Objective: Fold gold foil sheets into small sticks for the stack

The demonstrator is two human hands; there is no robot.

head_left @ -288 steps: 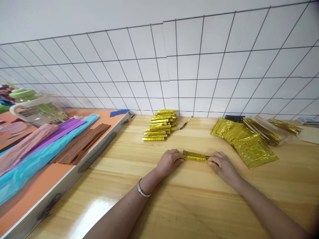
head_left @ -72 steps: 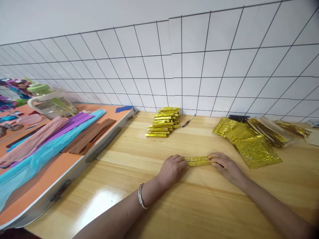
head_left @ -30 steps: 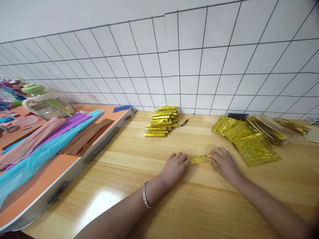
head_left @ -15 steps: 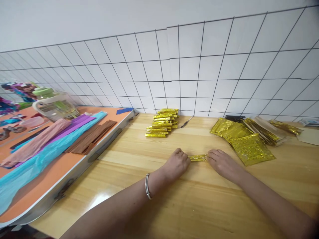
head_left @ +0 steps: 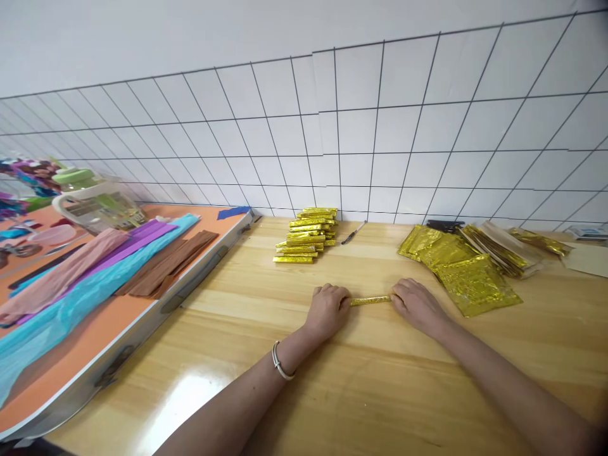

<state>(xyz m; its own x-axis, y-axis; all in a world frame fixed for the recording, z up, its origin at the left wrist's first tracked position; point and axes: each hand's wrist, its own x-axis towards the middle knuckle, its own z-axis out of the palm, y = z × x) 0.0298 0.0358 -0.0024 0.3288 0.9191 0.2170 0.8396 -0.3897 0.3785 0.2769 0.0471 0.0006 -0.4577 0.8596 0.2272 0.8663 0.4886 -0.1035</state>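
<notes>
A narrow folded strip of gold foil paper [head_left: 370,301] lies low over the wooden table between my hands. My left hand [head_left: 327,310], below a silver bangle, is closed on the strip's left end. The right end is pinched by the fingers of my right hand [head_left: 416,305]. Beyond my left hand, a pile of similar gold strips [head_left: 306,234] is stacked near the wall. To the right of my right hand lie flat square sheets of gold foil paper [head_left: 477,285], overlapping each other.
A black pen [head_left: 354,232] rests beside the pile. An orange-topped table [head_left: 71,342] on the left bears crepe paper in brown, blue, purple and pink, plus a green-lidded bottle [head_left: 76,178]. A white grid-patterned wall [head_left: 351,133] closes off the back. Black clips [head_left: 445,225] sit behind the sheets.
The gold strip between my hands looks narrower, now folded over to one thin band. Both hands stay at its ends; the left has turned slightly. The view has shifted a little.
</notes>
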